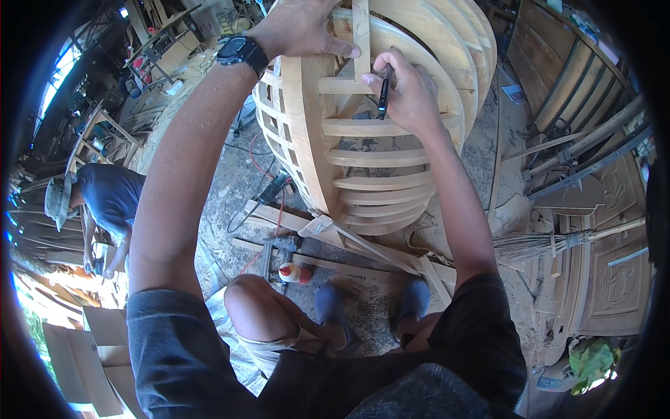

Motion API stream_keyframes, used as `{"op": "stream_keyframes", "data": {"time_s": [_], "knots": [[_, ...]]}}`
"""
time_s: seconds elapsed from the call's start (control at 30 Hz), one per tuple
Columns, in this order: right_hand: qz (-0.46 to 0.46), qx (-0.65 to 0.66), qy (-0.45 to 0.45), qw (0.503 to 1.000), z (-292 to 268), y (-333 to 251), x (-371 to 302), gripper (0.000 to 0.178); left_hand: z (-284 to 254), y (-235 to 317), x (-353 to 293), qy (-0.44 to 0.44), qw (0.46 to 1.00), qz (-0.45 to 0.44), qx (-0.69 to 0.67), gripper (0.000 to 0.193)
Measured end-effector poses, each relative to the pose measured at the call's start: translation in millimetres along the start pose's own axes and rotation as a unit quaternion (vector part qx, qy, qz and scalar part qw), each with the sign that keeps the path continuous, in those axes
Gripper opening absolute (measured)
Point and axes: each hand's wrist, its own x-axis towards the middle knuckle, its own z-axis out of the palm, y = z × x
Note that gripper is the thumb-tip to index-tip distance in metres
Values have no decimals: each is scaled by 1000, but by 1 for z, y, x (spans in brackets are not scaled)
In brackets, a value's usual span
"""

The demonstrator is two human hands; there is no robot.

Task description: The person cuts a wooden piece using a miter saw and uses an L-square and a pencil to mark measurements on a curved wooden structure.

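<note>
A large rounded frame of pale wooden ribs (380, 128) stands in front of me, with curved slats along its length. Against its upper part lies a straight wooden strip (361, 35), running up out of view. My left hand (300, 29), with a black watch on the wrist, holds this strip, its thumb pressed on the strip's edge; the other fingers are partly cut off by the top of the picture. Just right of the strip, my right hand (413, 94) is closed around a black pen (384, 96). The pen's tip is hidden by the fingers.
A white bottle with a red cap (295, 273) stands by my feet, near a clamp (268, 258) and loose boards (335, 264). A power tool (273, 187) with a cable lies left of the frame. A broom (544, 242) and carved panels (614, 279) are right. Another person (108, 199) bends at left.
</note>
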Motion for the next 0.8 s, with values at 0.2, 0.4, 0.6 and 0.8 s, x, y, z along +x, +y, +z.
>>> {"op": "stream_keyframes", "data": {"time_s": [0.2, 0.4, 0.6, 0.8], "knots": [[6, -3, -14, 1000, -1, -1, 0, 27, 4, -3, -2, 26, 1000, 11, -4, 108], [-10, -32, -6, 999, 2, 5, -1, 29, 7, -5, -1, 44, 999, 7, -25, 106], [-44, -15, 11, 999, 5, 9, -2, 25, 7, -4, -3, 52, 998, -4, -28, 99], [-30, -4, -4, 1000, 5, 12, -2, 23, 12, -4, -6, 70, 997, -18, -27, 96]]}}
